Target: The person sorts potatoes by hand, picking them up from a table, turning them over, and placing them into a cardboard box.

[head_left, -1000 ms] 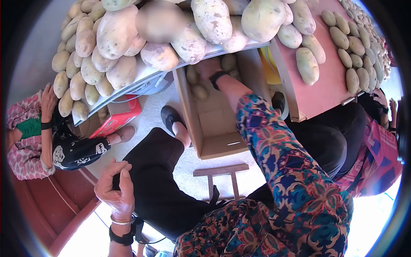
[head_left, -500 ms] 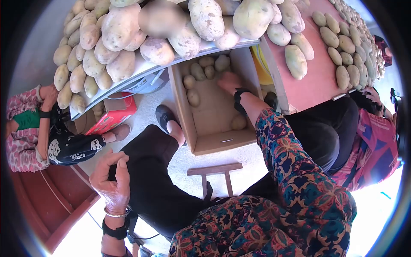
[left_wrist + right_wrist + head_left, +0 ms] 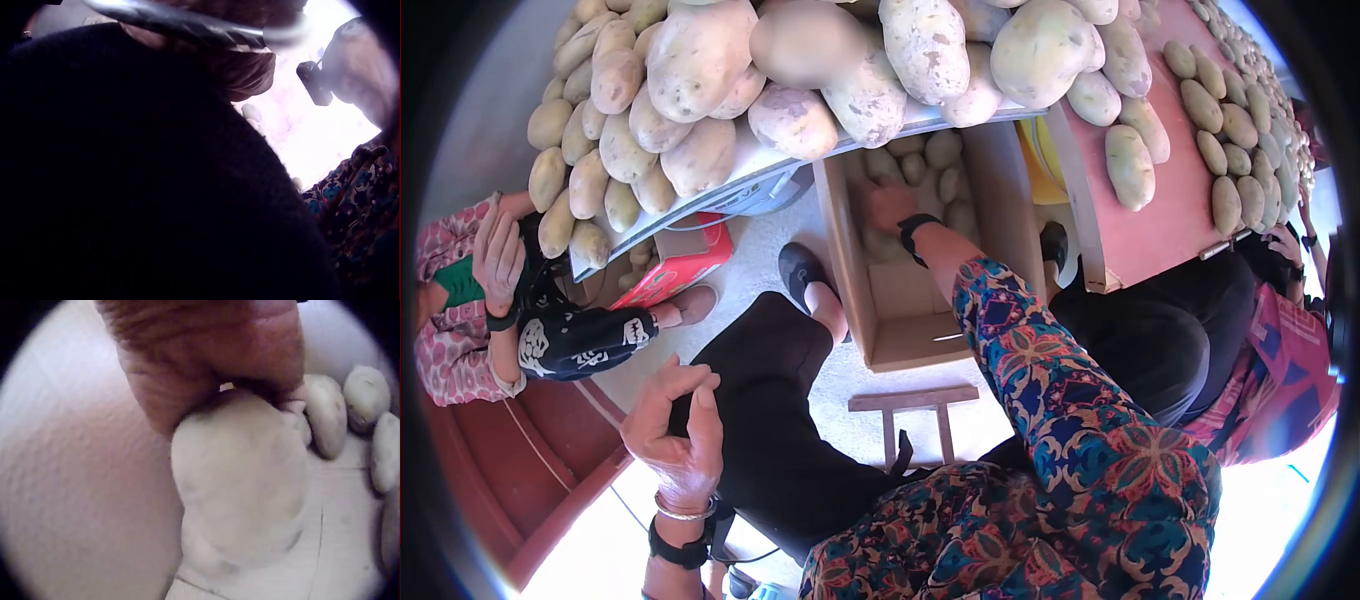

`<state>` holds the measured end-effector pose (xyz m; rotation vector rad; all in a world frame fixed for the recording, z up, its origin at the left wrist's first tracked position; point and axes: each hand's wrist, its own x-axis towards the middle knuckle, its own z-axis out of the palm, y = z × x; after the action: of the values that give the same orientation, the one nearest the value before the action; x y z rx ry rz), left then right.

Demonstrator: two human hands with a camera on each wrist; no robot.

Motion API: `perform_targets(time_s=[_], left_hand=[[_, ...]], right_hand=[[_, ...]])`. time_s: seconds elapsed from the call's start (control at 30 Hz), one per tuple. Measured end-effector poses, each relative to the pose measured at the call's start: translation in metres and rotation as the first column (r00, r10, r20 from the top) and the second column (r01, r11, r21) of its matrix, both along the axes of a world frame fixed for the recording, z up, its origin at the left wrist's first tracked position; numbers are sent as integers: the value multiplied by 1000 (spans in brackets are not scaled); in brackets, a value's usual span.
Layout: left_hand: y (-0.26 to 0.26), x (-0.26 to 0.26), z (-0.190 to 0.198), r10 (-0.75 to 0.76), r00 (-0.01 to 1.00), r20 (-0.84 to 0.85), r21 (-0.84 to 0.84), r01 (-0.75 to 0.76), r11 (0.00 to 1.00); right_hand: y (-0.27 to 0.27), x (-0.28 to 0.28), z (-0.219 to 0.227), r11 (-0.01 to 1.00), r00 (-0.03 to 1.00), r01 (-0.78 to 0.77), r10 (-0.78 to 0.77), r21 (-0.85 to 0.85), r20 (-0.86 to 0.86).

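The right hand (image 3: 890, 208) is inside the cardboard box (image 3: 915, 345), near its left wall. In the right wrist view the right hand (image 3: 212, 353) grips a pale potato (image 3: 244, 472); another potato (image 3: 203, 556) shows just beneath it. Several potatoes (image 3: 943, 150) lie at the box's far end and right side. Beside the black-trousered knee, the left hand (image 3: 678, 435) hangs with loosely curled fingers and holds nothing. Only part of the left hand (image 3: 250, 75) shows past a bracelet and dark cloth in the left wrist view.
Large potatoes (image 3: 795, 122) are piled on the table above the box's far end. A red board (image 3: 1135, 235) with more potatoes stands at right. A small wooden stool (image 3: 915, 398) is below the box. People sit at both sides; a red carton (image 3: 700, 250) lies left.
The right hand has moved from the box's right side to its left wall. More potatoes show along the box's right side. At left, another person's hand has lifted. The left hand stays similarly curled.
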<state>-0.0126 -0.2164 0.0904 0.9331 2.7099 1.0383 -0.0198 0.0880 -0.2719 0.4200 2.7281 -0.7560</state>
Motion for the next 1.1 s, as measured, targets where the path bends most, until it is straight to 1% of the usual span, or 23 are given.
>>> perform_targets(time_s=[0.03,0.17,0.2,0.27,0.3,0.33,0.37,0.43,0.47,0.53,0.57,0.63,0.67,0.73,0.77,0.83,0.87,0.9,0.93,0.97,1.03,1.07,1.1], left_hand=[[0,2,1,2,1000,2,3,-2,1000],[-2,9,3,-2,1000,15,22,1,1000],[-4,9,2,3,1000,13,23,-3,1000],[-6,13,4,27,999,19,20,-27,999],[-6,14,4,28,999,22,22,-28,999],[-5,14,4,10,1000,10,33,-10,999],[-3,14,4,-8,1000,-3,43,9,999],[1,14,2,-18,999,-30,30,19,999],[7,16,3,-44,999,-24,48,45,998],[16,16,7,-110,993,39,30,109,994],[22,17,8,-109,993,38,32,108,994],[36,20,11,-178,971,157,-37,186,982],[44,22,14,-179,972,154,-32,186,982],[62,28,19,-340,940,-3,-191,334,923],[71,30,16,-345,938,5,-184,340,922],[91,30,12,-414,893,-178,-153,391,908],[100,29,11,-435,869,-238,-143,411,900],[109,25,18,-449,877,-174,-173,421,890],[116,21,21,-457,883,-110,-205,430,879],[122,15,18,-462,880,-107,-203,435,877],[130,4,15,-398,912,-102,-21,398,917],[134,2,18,-357,927,113,114,345,932],[135,-3,17,-361,925,117,115,348,930]], right_hand=[[-3,14,-1,998,997,69,-69,-7,-31],[10,54,7,998,998,47,-46,-36,32],[22,54,-5,992,972,109,-93,-64,216],[43,69,-9,982,910,171,-128,-76,394],[55,83,-4,864,896,363,-221,-349,385],[62,90,7,640,863,499,-309,-584,399],[63,92,16,643,863,499,-311,-581,397],[59,95,52,464,759,646,-470,-606,450],[58,92,69,463,759,647,-472,-606,449],[55,84,102,357,771,636,-311,-684,555],[54,81,117,360,772,635,-311,-683,554],[51,75,150,326,838,502,49,-802,544],[47,73,169,330,838,500,46,-801,543],[27,80,220,277,927,289,160,-916,340],[19,82,241,279,924,299,154,-912,350],[6,86,276,203,988,27,144,-979,57],[5,89,289,206,989,37,132,-978,65],[4,90,299,167,991,-26,135,-986,-4],[5,90,302,127,988,-93,137,-988,-75],[10,90,298,128,989,-89,131,-988,-72],[25,89,281,-314,994,-40,87,-949,-71],[33,86,260,-396,995,22,95,-918,-17],[40,81,232,-288,992,114,77,-951,96]])
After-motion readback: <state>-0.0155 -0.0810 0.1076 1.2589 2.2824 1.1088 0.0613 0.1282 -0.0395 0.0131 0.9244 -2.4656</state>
